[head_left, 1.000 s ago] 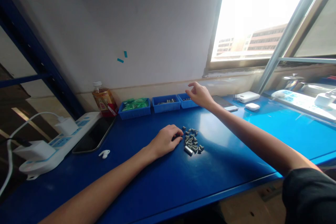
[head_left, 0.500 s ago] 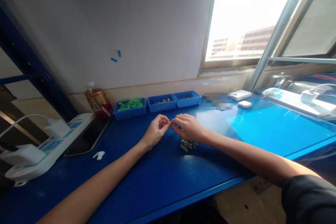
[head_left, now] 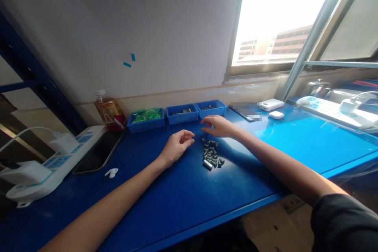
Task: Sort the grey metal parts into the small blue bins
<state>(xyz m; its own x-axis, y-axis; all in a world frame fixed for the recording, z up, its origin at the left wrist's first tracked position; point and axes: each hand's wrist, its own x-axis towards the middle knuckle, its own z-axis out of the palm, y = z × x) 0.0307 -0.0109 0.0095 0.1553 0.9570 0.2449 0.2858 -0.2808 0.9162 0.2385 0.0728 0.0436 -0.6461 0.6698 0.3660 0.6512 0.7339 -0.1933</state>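
Note:
My left hand (head_left: 178,146) is loosely closed above the blue table, its fingers curled toward the thumb. Anything inside it is hidden or too small to name. Just in front of the blue bins, my right hand (head_left: 220,126) has its fingers apart and bent downward, with nothing visible between them. Below it lies a loose pile of small dark metal screws (head_left: 210,152), several of them scattered. A shiny metal cylinder (head_left: 208,164) rests at the pile's near edge.
Along the wall stand a bin of green packets (head_left: 146,116) and two blue bins of small metal parts (head_left: 182,118) (head_left: 211,114). At left are a bottle (head_left: 108,112), phone (head_left: 99,153), power strip (head_left: 32,189) and earbud (head_left: 111,173). White cases (head_left: 272,104) sit at right.
My hands have come apart from their fingertip-to-fingertip pose. The right hand has moved up and away toward the bins and its fingers have spread, uncovering the screws. The left hand has barely moved.

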